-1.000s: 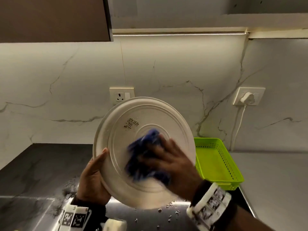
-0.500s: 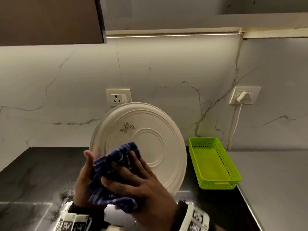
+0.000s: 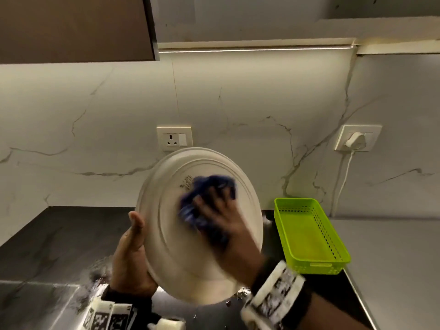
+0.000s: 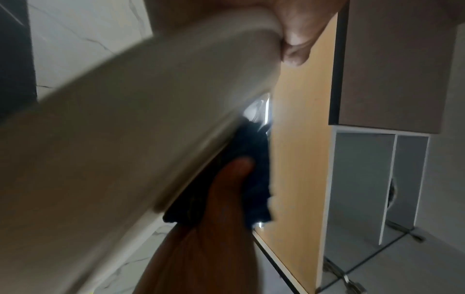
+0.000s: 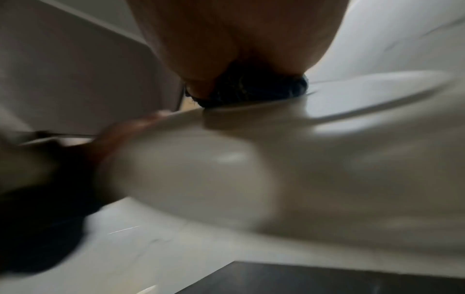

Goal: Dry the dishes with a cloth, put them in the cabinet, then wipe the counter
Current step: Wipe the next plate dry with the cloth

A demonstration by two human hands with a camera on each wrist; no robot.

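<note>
A large white plate (image 3: 166, 234) is held nearly upright above the counter, its underside facing me. My left hand (image 3: 131, 256) grips its left rim, thumb on the near face. My right hand (image 3: 223, 217) presses a bunched dark blue cloth (image 3: 209, 186) against the upper middle of the plate's back. In the left wrist view the plate (image 4: 125, 139) fills the frame, with the blue cloth (image 4: 254, 179) and right hand behind its edge. The right wrist view is blurred; it shows the cloth (image 5: 251, 89) under the palm, on the plate (image 5: 251, 179).
A lime green perforated basket (image 3: 309, 232) stands on the dark counter (image 3: 59, 236) to the plate's right. A wet steel sink surround (image 3: 59, 303) lies below. A brown wall cabinet (image 3: 71, 27) hangs upper left. Two wall sockets sit on the marble backsplash, the right one with a plug (image 3: 356, 141).
My right hand with the cloth has swept from the plate's lower left edge up to its upper middle. The plate has tilted slightly; the left hand keeps its hold.
</note>
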